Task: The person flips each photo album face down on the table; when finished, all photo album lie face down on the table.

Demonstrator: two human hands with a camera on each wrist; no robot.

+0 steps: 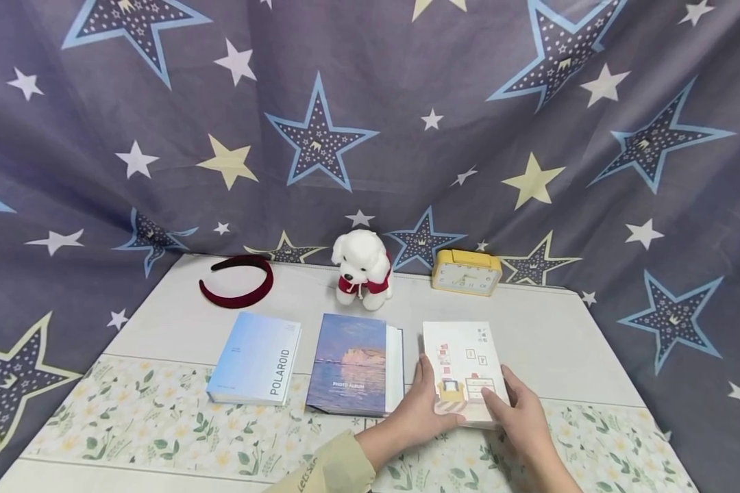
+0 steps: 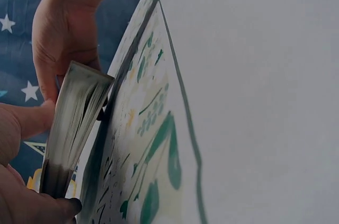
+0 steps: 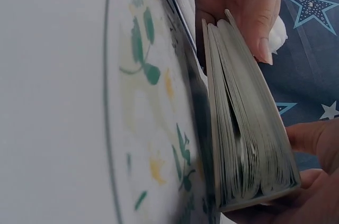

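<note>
A thick white album with a drawing of furniture on its cover is at the right of the row, between both hands. My left hand grips its left edge, and my right hand holds the right edge, thumb on the cover. Both wrist views show the album's page block side-on, its pages slightly fanned, with fingers around either side. To the left lies a photo album with a painted seascape cover, a blue-edged part showing at its right. Further left is a pale blue album marked POLAROID.
Behind the albums sit a dark red headband, a white plush dog in a red garment and a yellow alarm clock. A floral strip crosses the white table. A star-patterned curtain hangs behind.
</note>
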